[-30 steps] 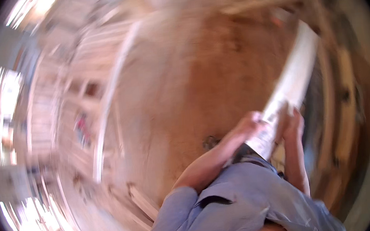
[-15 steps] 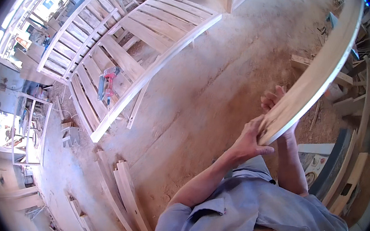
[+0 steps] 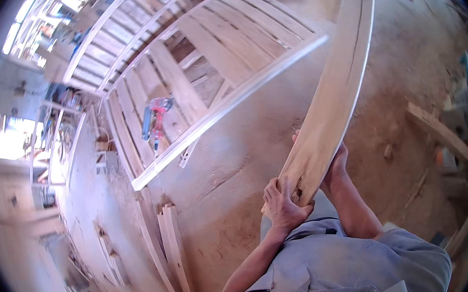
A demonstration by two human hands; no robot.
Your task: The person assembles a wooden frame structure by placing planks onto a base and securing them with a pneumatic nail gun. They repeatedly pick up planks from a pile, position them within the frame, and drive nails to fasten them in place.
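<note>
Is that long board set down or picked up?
Picked up: the left hand grips the near end of the long board, and the right hand is partly beneath it.

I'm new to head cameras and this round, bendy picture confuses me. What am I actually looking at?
There is no machine here, just a person's two bare hands. The view comes from the left of two fisheye cameras worn on the head, looking down, so straight edges curve near the rim.

The left hand grips the near end of a long wooden board. The right hand supports it from underneath, further along, and is partly hidden by it.

Beyond, to the left, is a slatted wooden frame, with a red and blue tool lying on its slats. Below that are some narrow lengths of wood on the dusty floor.
</note>
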